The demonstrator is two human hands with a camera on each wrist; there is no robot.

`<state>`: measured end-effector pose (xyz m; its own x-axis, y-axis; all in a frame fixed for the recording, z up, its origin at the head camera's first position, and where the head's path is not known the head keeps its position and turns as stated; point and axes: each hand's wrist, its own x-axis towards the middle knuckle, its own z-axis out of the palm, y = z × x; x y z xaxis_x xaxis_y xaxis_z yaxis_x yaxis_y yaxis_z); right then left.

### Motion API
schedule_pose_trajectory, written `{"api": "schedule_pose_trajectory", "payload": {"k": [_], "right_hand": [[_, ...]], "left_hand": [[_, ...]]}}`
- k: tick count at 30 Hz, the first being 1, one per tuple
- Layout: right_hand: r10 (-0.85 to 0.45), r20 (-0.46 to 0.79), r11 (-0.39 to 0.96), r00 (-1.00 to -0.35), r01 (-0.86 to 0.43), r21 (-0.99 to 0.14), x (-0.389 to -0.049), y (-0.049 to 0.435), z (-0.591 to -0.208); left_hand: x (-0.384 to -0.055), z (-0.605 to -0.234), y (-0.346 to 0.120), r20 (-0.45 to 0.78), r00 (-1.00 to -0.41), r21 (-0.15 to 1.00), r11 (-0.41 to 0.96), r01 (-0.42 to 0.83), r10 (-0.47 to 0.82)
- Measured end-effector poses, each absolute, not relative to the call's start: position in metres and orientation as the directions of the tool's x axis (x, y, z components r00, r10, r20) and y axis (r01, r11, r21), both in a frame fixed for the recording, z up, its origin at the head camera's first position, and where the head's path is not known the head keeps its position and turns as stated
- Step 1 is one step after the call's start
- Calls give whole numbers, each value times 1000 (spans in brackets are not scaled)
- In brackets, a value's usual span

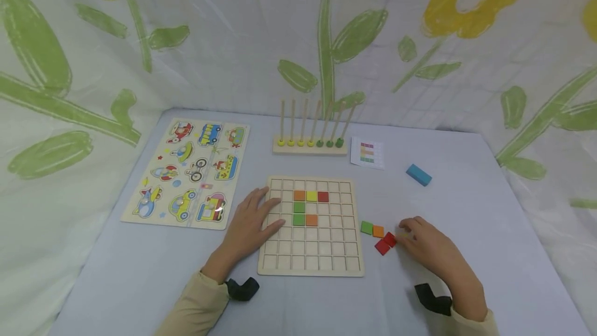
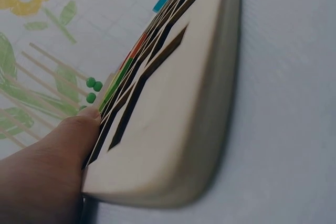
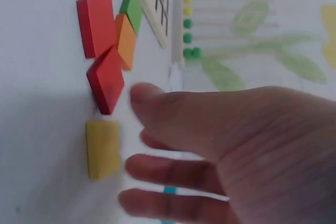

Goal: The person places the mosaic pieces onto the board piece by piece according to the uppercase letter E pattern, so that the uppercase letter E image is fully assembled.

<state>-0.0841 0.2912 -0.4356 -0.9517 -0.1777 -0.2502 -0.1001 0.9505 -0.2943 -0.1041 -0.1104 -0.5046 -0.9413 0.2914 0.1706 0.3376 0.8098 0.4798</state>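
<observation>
In the head view, I see the person's left hand [image 1: 252, 222] lying over the left edge of a flat board [image 1: 311, 248] with little squares. Its fingers are spread wide. On the board, an orange tile [image 1: 299, 195], a yellow one and a red one make a row. Two green ones go down under the orange, and one more orange sits beside the lowest green. The right hand [image 1: 429, 248] is on the other side, fingers a bit bent, with nothing in it. Near it on the bench [image 1: 317, 305] are a loose green tile [image 1: 367, 227], a loose orange tile [image 1: 378, 231] and two red tiles [image 1: 382, 247]. A blue block [image 1: 418, 175] is farther back.

In the left wrist view, the thumb [image 2: 79, 135] touches the board; I can't see the other fingers.

In the right wrist view, the thumb and fingers are apart. A loose yellow tile [image 3: 102, 149] lies just beside the fingertips.
</observation>
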Motion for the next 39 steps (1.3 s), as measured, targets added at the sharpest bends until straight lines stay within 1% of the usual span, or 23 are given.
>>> {"api": "schedule_pose_trajectory", "payload": {"k": [7, 14, 22, 27, 34, 39], "right_hand": [[-136, -311, 941, -941, -25, -337, -73, 307, -439], [-138, -260, 940, -956, -44, -337, -73, 304, -447], [-112, -263, 943, -958, -19, -333, -74, 300, -450], [-130, -234, 942, -964, -46, -333, -74, 299, -450], [-210, -143, 930, -967, -153, -335, -78, 296, -445], [-239, -137, 919, -961, -178, -351, -89, 283, -440]], "left_hand": [[-104, -503, -107, 166, -947, 470, 822, 321, 275], [-104, -505, -106, 192, -945, 451, 831, 326, 267], [-104, -506, -103, 258, -927, 428, 828, 363, 273], [-105, -506, -103, 231, -936, 430, 835, 342, 265], [-105, -505, -103, 218, -946, 454, 832, 317, 241], [-104, -504, -103, 213, -946, 459, 830, 317, 243]]}}
